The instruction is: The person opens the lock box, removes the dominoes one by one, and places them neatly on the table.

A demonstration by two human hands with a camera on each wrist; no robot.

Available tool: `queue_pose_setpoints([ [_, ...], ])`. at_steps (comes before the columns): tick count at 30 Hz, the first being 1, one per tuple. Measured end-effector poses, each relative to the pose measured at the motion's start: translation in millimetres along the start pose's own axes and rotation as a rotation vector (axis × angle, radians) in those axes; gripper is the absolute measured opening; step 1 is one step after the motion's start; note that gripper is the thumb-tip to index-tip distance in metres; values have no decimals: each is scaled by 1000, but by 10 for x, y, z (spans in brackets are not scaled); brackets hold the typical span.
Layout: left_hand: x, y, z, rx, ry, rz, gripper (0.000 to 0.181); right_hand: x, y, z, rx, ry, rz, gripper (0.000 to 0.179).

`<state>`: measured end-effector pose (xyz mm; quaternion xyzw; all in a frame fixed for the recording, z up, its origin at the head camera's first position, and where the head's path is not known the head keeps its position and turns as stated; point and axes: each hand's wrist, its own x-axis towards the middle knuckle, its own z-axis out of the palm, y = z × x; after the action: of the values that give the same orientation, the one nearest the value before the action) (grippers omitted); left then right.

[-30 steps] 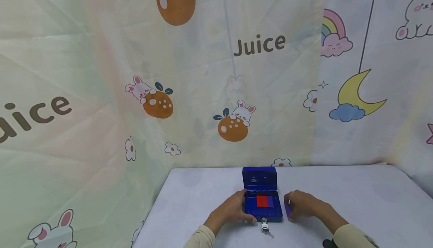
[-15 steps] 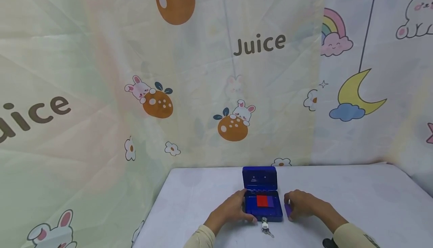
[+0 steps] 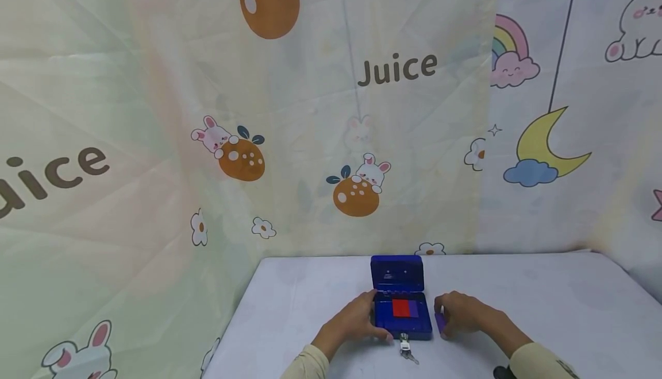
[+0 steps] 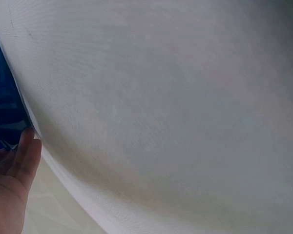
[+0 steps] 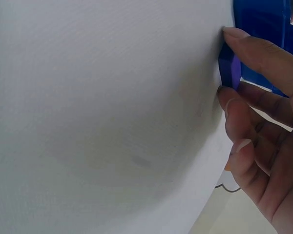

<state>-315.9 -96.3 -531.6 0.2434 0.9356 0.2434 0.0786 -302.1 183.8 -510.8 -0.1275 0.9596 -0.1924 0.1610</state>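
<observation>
A blue cash box [image 3: 383, 323] stands on the white table with its lid [image 3: 397, 274] raised. A red square piece [image 3: 400, 308] and a purple piece [image 3: 414, 308] lie side by side inside it. Keys [image 3: 408, 352] hang from the lock at its front. My left hand [image 3: 354, 318] grips the box's left side, thumb at the front edge and fingers toward the back corner. Just right of the box, my right hand [image 3: 462, 312] pinches a thin purple block [image 5: 236, 69] between thumb and finger, on edge, low at the tabletop and apart from the box.
The white table [image 3: 558, 304] ends at a patterned cloth backdrop [image 3: 414, 195]. A small dark object [image 3: 503, 372] shows beside the right sleeve [image 3: 538, 360] at the lower edge.
</observation>
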Motion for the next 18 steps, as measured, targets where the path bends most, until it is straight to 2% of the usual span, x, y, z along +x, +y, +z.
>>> queue_pose_setpoints([
  [7,-8,10,0,7,0,-11,107,-12,1,3,15,-6,5,41],
  [18,-7,22,-3,3,-1,-1,107,-69,12,-58,35,15,-34,41],
])
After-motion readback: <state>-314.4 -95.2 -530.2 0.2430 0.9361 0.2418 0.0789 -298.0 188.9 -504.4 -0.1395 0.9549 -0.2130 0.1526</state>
